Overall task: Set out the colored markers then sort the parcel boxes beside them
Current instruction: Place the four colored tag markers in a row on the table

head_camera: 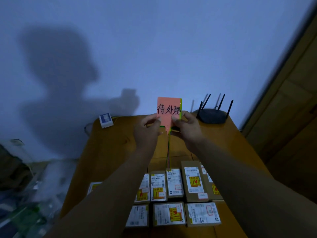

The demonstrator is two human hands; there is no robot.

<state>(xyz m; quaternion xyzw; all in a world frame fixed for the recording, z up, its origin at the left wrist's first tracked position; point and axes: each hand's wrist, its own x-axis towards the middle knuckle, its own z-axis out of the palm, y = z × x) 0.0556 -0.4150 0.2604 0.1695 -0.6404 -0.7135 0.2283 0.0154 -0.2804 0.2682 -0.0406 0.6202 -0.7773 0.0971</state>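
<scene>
I hold a small stack of colored marker cards upright above the wooden table. The front card is orange-pink with black handwriting; green and yellow edges show behind it. My left hand pinches the stack's left edge and my right hand pinches its right edge. Thin colored strings hang from the cards toward the boxes. Several brown parcel boxes with white labels and yellow stickers lie in rows on the near part of the table, below my forearms.
A black router with antennas stands at the table's far right corner. A small white and blue box sits at the far left corner. Clutter in plastic lies on the floor left of the table. A wooden door is at right.
</scene>
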